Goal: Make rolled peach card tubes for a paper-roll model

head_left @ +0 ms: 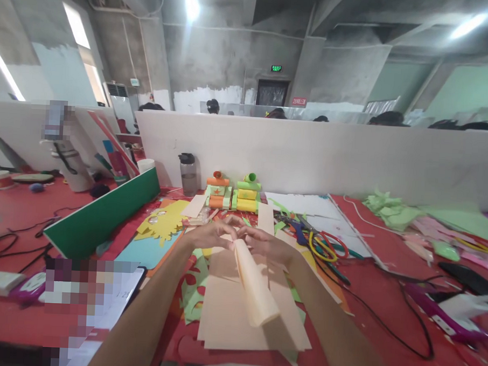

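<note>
A pale tan sheet of paper rolled into a tube [255,286] slants toward me over the work area. Its far end is pinched between my left hand [211,235] and my right hand [265,244], fingers closed and thumbs meeting at the paper. Beneath lies a stack of flat tan paper sheets [226,317]. Green paper scraps with cut-out shapes [194,289] stick out at the stack's left. Beyond my hands stand two paper models made of rolled tubes, an orange and green one [218,192] and a yellow and green one [247,195].
Several scissors [324,246] lie right of my hands. A green board [105,214] stands at the left near a yellow paper cutout [161,220]. A water bottle [187,175] is by the white partition [310,153]. Cables and a purple power strip [444,316] lie at the right.
</note>
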Tool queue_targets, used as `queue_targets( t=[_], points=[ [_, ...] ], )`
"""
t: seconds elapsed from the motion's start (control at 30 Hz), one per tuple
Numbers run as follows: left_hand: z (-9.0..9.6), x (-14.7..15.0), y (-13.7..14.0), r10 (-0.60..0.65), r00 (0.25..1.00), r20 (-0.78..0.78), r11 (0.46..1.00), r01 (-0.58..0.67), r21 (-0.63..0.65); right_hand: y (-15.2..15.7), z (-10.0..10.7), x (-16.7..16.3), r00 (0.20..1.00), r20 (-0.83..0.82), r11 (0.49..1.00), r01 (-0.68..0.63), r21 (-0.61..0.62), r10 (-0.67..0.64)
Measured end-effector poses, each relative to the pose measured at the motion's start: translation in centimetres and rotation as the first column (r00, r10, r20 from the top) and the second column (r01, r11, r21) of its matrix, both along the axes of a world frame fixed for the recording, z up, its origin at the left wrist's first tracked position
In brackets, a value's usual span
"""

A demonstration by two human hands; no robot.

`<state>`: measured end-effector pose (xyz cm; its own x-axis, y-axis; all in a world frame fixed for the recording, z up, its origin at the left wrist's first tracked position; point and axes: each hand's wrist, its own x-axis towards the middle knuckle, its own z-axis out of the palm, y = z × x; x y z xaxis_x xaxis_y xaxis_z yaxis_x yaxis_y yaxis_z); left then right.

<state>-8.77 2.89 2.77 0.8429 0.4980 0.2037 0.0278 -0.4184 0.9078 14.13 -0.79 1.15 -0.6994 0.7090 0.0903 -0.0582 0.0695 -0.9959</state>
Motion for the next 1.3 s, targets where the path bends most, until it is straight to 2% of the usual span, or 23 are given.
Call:
queue_targets(
  t=[0.1, 0.17, 0.27, 0.33, 0.37, 0.43, 0.5, 0.6, 0.7, 0.77, 0.87, 0.9, 1.03, 1.1, 1.2, 1.3],
  points=[
    [-0.1, -0.4, -0.1, 0.059, 0.997, 0.053, 0.998, -0.057, -0.035, 0.0, -0.6, 0.0, 0.999, -0.042, 0.99, 0.013, -0.138, -0.019],
    [-0.3, -0.7, -0.1, 0.15, 0.984, 0.097, 0.988, -0.147, -0.041, -0.2, -0.6, -0.2, 0.996, -0.065, 0.985, 0.049, -0.167, -0.061],
    [-0.6, -0.9, 0.2, 0.311, 0.931, 0.192, 0.95, -0.307, -0.053, -0.3, 0.1, -0.7, 0.978, -0.123, 0.981, 0.152, -0.118, -0.166],
    [-0.6, -0.7, 0.5, 0.402, 0.875, 0.269, 0.915, -0.395, -0.081, -0.2, 0.7, -0.8, 0.929, -0.202, 0.95, 0.307, -0.051, -0.311],
    [-0.6, -0.6, 0.7, 0.445, 0.843, 0.303, 0.894, -0.438, -0.094, 0.1, 0.9, -0.8, 0.881, -0.255, 0.913, 0.407, -0.017, -0.398],
    [-0.6, -0.3, 1.1, 0.535, 0.773, 0.342, 0.839, -0.535, -0.103, 0.7, 1.2, -0.3, 0.754, -0.379, 0.803, 0.594, 0.043, -0.537],
    [-0.5, -0.2, 1.4, 0.623, 0.703, 0.343, 0.767, -0.635, -0.093, 1.5, 1.2, 0.6, 0.655, -0.486, 0.705, 0.701, 0.105, -0.579],
    [-0.5, -0.1, 1.9, 0.702, 0.633, 0.326, 0.686, -0.724, -0.07, 2.4, 0.9, 2.1, 0.647, -0.504, 0.608, 0.747, 0.27, -0.571],
    [-0.6, 0.0, 2.1, 0.714, 0.62, 0.325, 0.668, -0.742, -0.051, 2.8, 0.7, 2.8, 0.651, -0.416, 0.524, 0.759, 0.387, -0.635],
    [-0.7, 0.2, 2.1, 0.71, 0.626, 0.322, 0.674, -0.737, -0.053, 2.8, 0.6, 2.7, 0.651, -0.358, 0.51, 0.753, 0.416, -0.669],
    [-1.0, 0.3, 2.3, 0.709, 0.626, 0.325, 0.675, -0.735, -0.057, 2.7, 0.4, 2.2, 0.677, -0.297, 0.534, 0.723, 0.438, -0.673],
    [-1.1, 0.3, 2.4, 0.711, 0.619, 0.334, 0.67, -0.741, -0.053, 2.7, 0.4, 2.1, 0.663, -0.302, 0.52, 0.735, 0.435, -0.685],
    [-1.6, 0.2, 3.0, 0.723, 0.579, 0.377, 0.636, -0.771, -0.035, 2.6, 0.2, 1.8, 0.571, -0.36, 0.413, 0.803, 0.429, -0.737],
    [-1.8, 0.2, 3.2, 0.726, 0.573, 0.38, 0.631, -0.775, -0.037, 2.6, 0.2, 1.8, 0.571, -0.336, 0.397, 0.793, 0.463, -0.749],
    [-2.0, 0.2, 3.3, 0.715, 0.588, 0.379, 0.642, -0.767, -0.022, 2.6, 0.3, 1.9, 0.581, -0.287, 0.405, 0.772, 0.489, -0.762],
    [-2.1, 0.3, 3.3, 0.708, 0.606, 0.363, 0.639, -0.768, 0.036, 2.8, 0.2, 2.0, 0.627, -0.262, 0.465, 0.744, 0.479, -0.733]
  ],
)
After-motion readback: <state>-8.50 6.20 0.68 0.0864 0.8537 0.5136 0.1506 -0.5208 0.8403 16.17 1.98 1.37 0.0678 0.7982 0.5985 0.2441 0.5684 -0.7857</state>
